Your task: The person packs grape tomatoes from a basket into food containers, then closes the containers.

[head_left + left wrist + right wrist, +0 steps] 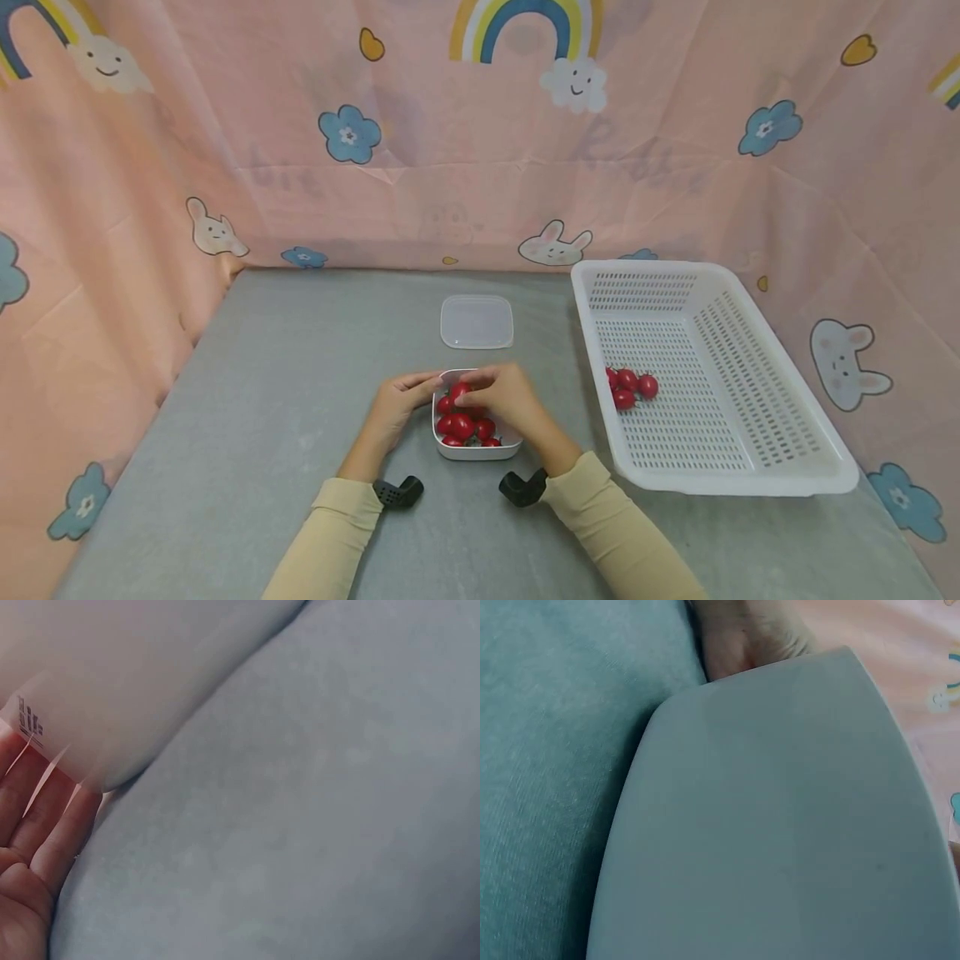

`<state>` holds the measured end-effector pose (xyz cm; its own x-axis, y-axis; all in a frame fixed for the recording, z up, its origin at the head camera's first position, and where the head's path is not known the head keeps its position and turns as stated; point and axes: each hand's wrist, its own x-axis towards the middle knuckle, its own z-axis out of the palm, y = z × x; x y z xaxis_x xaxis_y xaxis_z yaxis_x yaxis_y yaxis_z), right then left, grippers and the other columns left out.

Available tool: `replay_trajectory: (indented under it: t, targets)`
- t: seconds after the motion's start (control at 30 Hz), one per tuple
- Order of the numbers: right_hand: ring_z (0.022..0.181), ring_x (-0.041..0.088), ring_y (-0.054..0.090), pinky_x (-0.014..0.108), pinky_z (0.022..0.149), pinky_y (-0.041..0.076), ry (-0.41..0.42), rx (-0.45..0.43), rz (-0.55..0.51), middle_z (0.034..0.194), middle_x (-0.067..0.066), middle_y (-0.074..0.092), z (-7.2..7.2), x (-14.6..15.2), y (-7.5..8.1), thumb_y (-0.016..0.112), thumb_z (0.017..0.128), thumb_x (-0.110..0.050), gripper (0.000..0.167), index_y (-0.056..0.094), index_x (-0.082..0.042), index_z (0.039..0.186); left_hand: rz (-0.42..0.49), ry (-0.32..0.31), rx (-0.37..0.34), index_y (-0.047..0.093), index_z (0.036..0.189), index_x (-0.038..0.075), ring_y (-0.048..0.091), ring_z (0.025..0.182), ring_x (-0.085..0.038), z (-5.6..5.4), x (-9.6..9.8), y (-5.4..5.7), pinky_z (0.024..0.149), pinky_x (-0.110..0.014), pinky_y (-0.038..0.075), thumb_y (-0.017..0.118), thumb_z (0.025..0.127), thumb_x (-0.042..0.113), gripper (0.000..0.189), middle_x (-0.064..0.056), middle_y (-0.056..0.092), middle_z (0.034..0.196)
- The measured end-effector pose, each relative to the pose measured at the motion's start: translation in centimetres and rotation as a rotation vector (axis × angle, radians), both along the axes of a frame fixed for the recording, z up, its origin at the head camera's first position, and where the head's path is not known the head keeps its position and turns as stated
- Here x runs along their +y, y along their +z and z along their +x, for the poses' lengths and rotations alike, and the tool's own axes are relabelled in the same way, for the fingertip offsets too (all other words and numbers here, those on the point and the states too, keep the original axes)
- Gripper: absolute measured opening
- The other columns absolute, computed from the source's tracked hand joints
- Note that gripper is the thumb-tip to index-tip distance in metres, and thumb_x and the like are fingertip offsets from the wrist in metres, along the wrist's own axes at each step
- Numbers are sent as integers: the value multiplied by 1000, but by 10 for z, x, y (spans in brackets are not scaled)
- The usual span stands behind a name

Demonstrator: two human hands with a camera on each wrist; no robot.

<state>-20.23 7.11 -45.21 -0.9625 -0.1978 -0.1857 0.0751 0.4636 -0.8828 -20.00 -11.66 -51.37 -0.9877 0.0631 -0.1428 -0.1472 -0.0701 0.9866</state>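
Observation:
A small white plastic container [480, 453] holding several red cherry tomatoes [461, 427] stands in front of me in the head view. My left hand [392, 408] is at its left side, with fairly straight fingers [64, 832] touching the outer wall in the left wrist view. Over the container's far half, my right hand [510, 396] pinches a cherry tomato [460, 391] between thumb and fingers, among the others. The right wrist view is mostly filled by the container's pale side wall [772, 810], which hides the tomatoes from there.
A translucent lid [476, 322] lies flat on the grey table [300, 358] beyond the container. To the right is a large white perforated basket [705, 450] with several cherry tomatoes [627, 381] by its left wall. A pink patterned curtain [420, 192] hangs behind the table.

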Motion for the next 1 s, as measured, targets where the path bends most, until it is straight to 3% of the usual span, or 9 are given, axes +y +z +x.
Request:
replay_trajectory:
  t: [0.2, 0.4, 0.53, 0.77, 1.0]
  targets:
    - [88, 19, 67, 34, 79, 59, 29, 21, 59, 102, 12, 77, 1, 1, -1, 86, 75, -12, 30, 78, -4, 103, -5, 2, 8, 68, 116, -10, 67, 94, -1, 0, 0, -1, 84, -20, 54, 68, 92, 10, 31, 7, 75, 101]
    - [91, 19, 70, 33, 78, 60, -15, -2, 1, 106, 14, 76, 2, 4, 8, 83, 79, -12, 32, 76, -2, 109, -24, -4, 6, 69, 116, -9, 66, 95, -1, 0, -1, -1, 85, -20, 53, 70, 91, 13, 33, 5, 76, 103]
    - [96, 22, 71, 38, 86, 58, -42, 17, -38, 111, 12, 75, 7, 12, 29, 81, 83, -16, 31, 76, -5, 111, -31, -6, -1, 69, 116, -8, 67, 96, -1, 0, -2, -1, 86, -21, 53, 70, 92, 14, 33, 3, 76, 105]
    - [124, 25, 60, 49, 108, 45, -24, 81, -106, 117, 10, 74, 14, 27, 78, 79, 85, -21, 34, 75, -7, 116, -17, 6, -8, 69, 115, -9, 68, 93, -2, -2, -2, 0, 85, -22, 54, 71, 91, 13, 33, 3, 76, 102]
    - [124, 22, 61, 50, 109, 44, -76, 71, -92, 119, 7, 73, 7, 60, 95, 81, 84, -29, 38, 75, -12, 117, -10, -2, 0, 70, 114, -9, 68, 93, -2, -1, -1, -2, 84, -22, 54, 71, 90, 12, 31, 5, 76, 100]
